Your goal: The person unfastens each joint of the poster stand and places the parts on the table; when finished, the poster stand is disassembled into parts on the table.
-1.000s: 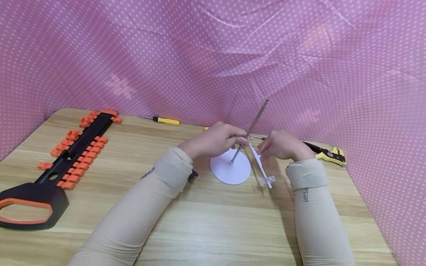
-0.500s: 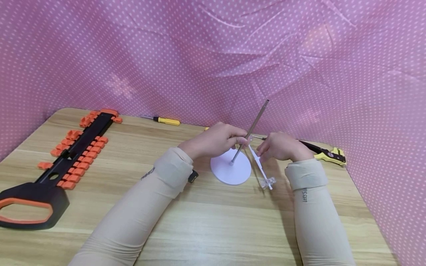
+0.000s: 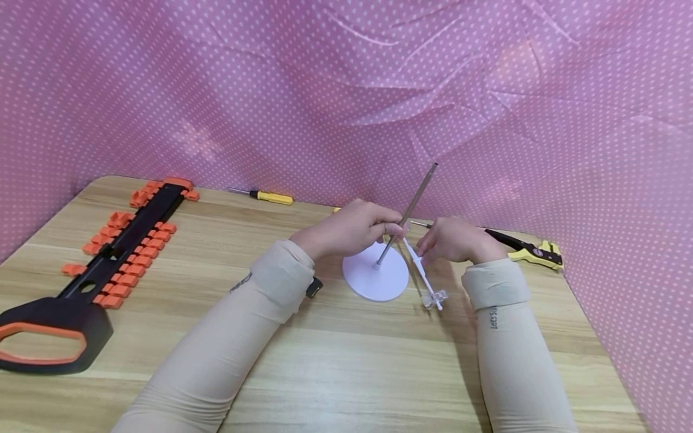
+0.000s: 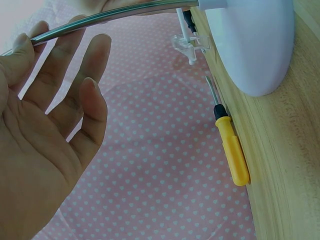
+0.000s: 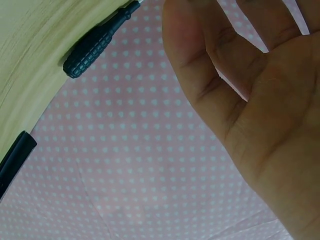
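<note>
A thin metal rod (image 3: 419,195) rises from a round white base (image 3: 373,279) and leans right in the head view. My left hand (image 3: 352,228) pinches the rod between thumb and fingertips; in the left wrist view the other fingers are spread below the rod (image 4: 115,15). To the right of the base, my right hand (image 3: 455,240) pinches a slim white plastic bar (image 3: 419,264) near its middle. At the bar's near end sits a clear plastic clip (image 3: 434,298). The bar's far end lies close beside the rod and my left fingertips.
A black tool rack (image 3: 146,219) with orange clips lies at left. Along the back edge lies a yellow-handled screwdriver (image 3: 273,197). Behind the right hand are a black-handled screwdriver (image 5: 95,50) and a black-and-yellow hand tool (image 3: 533,252). A pink dotted curtain (image 3: 325,108) hangs behind the table.
The right hand has shifted slightly toward the person, and the white bar with it. The clear clip has turned a little. The left hand and the rod stay in place.
</note>
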Motion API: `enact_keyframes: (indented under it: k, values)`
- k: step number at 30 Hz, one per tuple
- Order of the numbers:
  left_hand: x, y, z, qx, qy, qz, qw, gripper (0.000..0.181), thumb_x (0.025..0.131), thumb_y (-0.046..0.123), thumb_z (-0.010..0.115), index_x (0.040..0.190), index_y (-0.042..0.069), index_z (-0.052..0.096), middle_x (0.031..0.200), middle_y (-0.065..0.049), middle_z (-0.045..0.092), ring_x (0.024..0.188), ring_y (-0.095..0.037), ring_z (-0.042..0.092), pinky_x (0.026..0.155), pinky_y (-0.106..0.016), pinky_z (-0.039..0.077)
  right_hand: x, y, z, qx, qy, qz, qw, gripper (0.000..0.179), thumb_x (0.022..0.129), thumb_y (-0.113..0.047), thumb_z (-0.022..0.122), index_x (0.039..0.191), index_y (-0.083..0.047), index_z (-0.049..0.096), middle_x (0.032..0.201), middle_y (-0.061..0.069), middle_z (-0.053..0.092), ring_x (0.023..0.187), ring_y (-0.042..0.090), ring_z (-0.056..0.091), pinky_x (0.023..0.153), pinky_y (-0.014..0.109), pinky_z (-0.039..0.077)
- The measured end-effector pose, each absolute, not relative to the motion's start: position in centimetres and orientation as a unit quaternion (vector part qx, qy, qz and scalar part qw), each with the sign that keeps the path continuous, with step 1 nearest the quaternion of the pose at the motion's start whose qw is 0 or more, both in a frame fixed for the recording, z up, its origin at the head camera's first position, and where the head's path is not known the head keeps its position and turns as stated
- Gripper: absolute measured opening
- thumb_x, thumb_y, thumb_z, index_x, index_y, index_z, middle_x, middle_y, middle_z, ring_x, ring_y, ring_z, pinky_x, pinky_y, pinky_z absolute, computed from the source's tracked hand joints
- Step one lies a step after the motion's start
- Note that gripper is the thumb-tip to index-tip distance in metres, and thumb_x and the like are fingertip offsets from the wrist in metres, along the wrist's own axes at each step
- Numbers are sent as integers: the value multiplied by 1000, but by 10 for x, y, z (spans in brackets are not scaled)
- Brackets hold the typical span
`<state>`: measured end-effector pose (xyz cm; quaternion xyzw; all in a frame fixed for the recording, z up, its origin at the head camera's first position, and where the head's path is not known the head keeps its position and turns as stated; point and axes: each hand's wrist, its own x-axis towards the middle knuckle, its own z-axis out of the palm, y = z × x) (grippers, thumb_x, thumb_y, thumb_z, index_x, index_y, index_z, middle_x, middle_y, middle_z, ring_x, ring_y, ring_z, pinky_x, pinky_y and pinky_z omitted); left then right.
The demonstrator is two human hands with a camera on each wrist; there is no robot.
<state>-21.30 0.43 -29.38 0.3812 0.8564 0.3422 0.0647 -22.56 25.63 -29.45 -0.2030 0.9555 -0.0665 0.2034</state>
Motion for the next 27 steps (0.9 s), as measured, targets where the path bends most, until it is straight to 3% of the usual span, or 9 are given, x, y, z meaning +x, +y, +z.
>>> enact_keyframes:
  k: [12,20,27]
  values:
    - [-213,4,-294,380,858,340,59,23,110,31,57,111,23,78,98,5,78,88,-12,67,89,-35,47,-227,256,-296,-196,954,-63,218,23,87,-24,84,109,-16,85,120,6,80,124,37,69,108,61,50]
    - [-213,4,-294,378,855,350,65,23,110,30,57,113,22,79,100,5,77,88,-13,65,76,-30,49,-228,256,-298,-191,955,-55,221,23,87,-24,84,109,-16,85,118,6,80,124,38,69,108,62,50]
    - [-212,4,-294,375,856,350,66,23,109,30,58,116,24,79,102,6,78,91,-13,68,87,-34,49,-228,257,-299,-190,957,-40,215,22,88,-23,83,109,-16,85,120,8,79,124,39,68,108,61,50]
